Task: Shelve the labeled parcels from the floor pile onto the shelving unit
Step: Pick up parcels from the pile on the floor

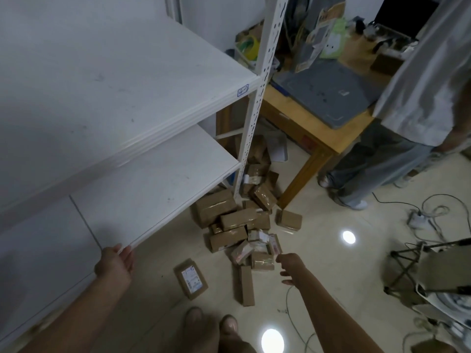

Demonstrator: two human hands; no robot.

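Count, hands: two. The left hand (114, 263) has its grip closed on the front edge of the lower shelf (153, 189), fingers hooked over the lip near the corner. The right hand (289, 267) reaches down to the near end of the pile (238, 219). Its grip is loosely spread and holds nothing, and we cannot tell whether the fingertips touch a box. Count, shelves: two white boards in view on the shelving unit (257, 103). These are the upper shelf (114, 85), with a small blue-edged tag on its front edge, and the lower one. Count, parcels: at least fifteen brown taped boxes, all on the floor (331, 276) at the foot of the perforated upright. Overlap prevents an exact figure. Two lie apart from the heap: a labelled parcel (190, 278), face up, nearest our feet (193, 317), and a lone parcel (289, 220) on the far right side. Surface: pale glossy tile showing two round light reflections (348, 237). Room: a wooden tabletop (305, 123) behind the pile carries a grey mat (331, 93) and clutter. A second person (420, 85) stands beside it. Cables and a power strip (416, 220) lie at right.
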